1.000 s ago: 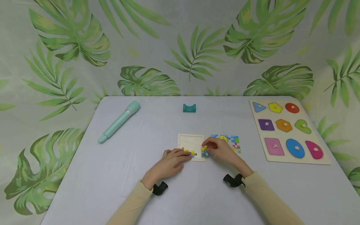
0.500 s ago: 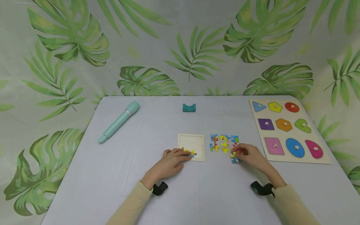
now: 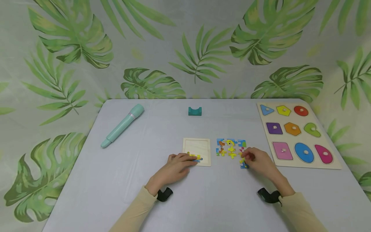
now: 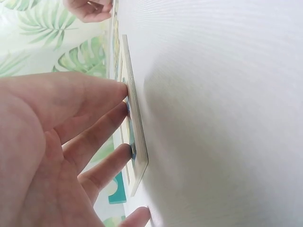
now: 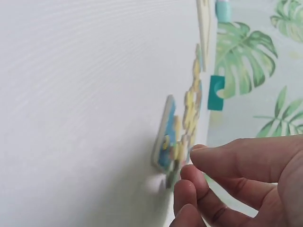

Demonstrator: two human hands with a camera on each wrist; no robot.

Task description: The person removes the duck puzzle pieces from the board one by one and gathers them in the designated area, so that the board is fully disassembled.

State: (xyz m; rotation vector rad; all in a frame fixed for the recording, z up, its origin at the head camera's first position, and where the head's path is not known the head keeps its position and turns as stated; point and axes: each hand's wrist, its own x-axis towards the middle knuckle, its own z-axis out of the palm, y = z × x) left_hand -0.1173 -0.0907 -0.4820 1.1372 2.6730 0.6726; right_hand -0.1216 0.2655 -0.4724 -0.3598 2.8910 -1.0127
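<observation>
My left hand (image 3: 176,166) rests on the lower left of a small wooden puzzle tray (image 3: 210,146), its fingertips touching yellow and blue jigsaw pieces (image 3: 199,158) laid inside. In the left wrist view its extended fingers (image 4: 106,161) reach over the tray's edge. To the right, my right hand (image 3: 256,161) is beside a blue and yellow jigsaw piece (image 3: 242,165) on the table. Its thumb and fingertips are close together right at that piece, with nothing seen between them in the right wrist view. Several other jigsaw pieces (image 3: 231,151) lie grouped just right of the tray, partly hidden by my fingers.
A wooden shape board (image 3: 268,138) with knobbed coloured shapes lies at the right. At the back left lies a mint-green microphone-shaped toy (image 3: 123,126), and a teal block with a curved notch (image 3: 195,111) stands at the back middle. Leaf-printed cloth (image 3: 200,58) hangs behind.
My right hand has carried the blue and yellow jigsaw piece rightward from the tray's right edge to the table below the grouped pieces. My left hand has stayed in place.
</observation>
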